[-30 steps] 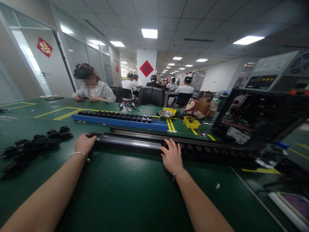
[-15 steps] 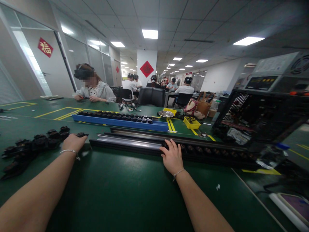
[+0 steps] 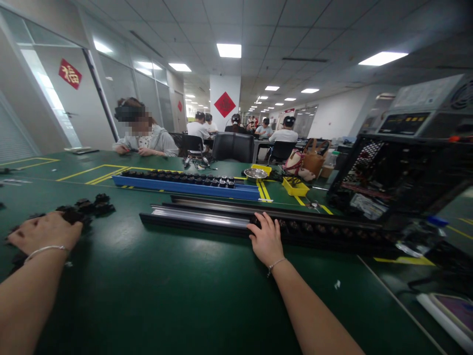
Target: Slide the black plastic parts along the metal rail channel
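Observation:
My left hand [image 3: 46, 230] is over a pile of small black parts [image 3: 101, 204] on the left of the table. Its thumb and fingers are spread wide; whether a part lies beneath the palm is hidden. My right hand [image 3: 266, 239] rests with fingers apart on a long black rail [image 3: 199, 220], touching the near end of a row of black parts [image 3: 314, 229] set in its channel. Left of that hand, the channel shows a bare shiny strip. A second dark rail [image 3: 218, 204] lies just behind.
Beyond the rails stands a blue tray [image 3: 185, 188] with rows of black parts. A metal bowl [image 3: 255, 173], a yellow bin [image 3: 295, 187] and an open computer case [image 3: 399, 172] are to the right. A co-worker [image 3: 142, 133] sits across the green table [image 3: 177, 296].
My left hand has moved left from beside the rail's end to the pile; the black part at its fingertips is out of sight. My right hand has stayed on the rail.

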`<move>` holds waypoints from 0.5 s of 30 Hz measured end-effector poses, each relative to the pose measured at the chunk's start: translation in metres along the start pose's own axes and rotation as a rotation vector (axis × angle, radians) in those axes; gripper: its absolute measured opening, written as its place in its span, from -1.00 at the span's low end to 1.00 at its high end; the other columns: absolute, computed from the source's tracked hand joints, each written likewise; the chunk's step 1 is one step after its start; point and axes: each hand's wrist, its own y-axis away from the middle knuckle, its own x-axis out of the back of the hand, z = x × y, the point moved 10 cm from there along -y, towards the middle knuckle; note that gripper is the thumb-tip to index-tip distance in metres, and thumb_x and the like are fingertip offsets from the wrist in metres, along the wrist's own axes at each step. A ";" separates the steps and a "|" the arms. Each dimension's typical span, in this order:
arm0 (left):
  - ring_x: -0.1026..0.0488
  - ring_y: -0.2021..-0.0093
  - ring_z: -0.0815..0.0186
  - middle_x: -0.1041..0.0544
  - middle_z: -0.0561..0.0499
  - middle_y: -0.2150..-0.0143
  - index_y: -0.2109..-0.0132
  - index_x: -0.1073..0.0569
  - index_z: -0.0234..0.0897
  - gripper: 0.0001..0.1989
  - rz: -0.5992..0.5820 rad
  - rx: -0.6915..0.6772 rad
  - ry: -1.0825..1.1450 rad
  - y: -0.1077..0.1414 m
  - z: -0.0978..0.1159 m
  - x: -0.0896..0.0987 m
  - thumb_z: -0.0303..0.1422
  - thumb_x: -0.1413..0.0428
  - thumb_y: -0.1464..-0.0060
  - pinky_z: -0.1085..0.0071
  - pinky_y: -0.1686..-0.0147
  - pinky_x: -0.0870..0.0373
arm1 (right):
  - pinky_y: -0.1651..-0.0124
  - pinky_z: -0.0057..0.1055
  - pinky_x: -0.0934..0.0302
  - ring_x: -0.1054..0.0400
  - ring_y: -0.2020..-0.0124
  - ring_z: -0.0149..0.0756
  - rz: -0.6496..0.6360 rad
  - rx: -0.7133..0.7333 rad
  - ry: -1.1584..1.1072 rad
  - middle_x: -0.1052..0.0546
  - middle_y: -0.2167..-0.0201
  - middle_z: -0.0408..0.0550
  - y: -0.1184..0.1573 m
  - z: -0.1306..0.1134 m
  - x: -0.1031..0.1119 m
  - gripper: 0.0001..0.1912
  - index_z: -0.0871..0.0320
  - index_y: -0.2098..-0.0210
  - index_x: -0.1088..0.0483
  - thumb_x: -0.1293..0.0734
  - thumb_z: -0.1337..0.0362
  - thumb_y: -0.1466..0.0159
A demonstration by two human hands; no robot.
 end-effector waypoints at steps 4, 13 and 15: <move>-0.12 -0.17 0.09 -0.34 -0.22 -0.13 0.05 -0.37 -0.25 -0.55 0.100 -0.090 -0.175 0.011 0.011 0.006 -0.17 0.10 0.05 0.11 -0.01 -0.09 | -0.24 0.10 0.26 0.11 -0.28 -0.10 -0.003 -0.006 0.002 -0.21 -0.19 -0.07 0.000 0.001 0.000 -0.69 -0.06 0.16 -0.44 -0.28 0.39 -0.14; 0.10 -0.27 0.06 -0.17 -0.10 -0.27 0.08 -0.42 -0.16 -0.51 0.074 -0.132 -0.122 0.018 0.017 -0.002 -0.03 0.13 0.06 -0.07 -0.13 0.12 | -0.24 0.07 0.25 0.12 -0.28 -0.11 -0.005 -0.005 -0.002 -0.21 -0.20 -0.08 0.001 0.000 0.002 -0.68 -0.07 0.15 -0.43 -0.27 0.38 -0.14; 0.11 -0.28 0.06 -0.17 -0.11 -0.27 0.07 -0.41 -0.17 -0.49 0.067 -0.131 -0.109 0.018 0.016 -0.003 -0.02 0.15 0.07 -0.09 -0.13 0.14 | -0.24 0.07 0.26 0.12 -0.28 -0.11 -0.002 -0.004 -0.002 -0.20 -0.20 -0.07 0.001 0.000 0.002 -0.69 -0.06 0.15 -0.43 -0.27 0.37 -0.14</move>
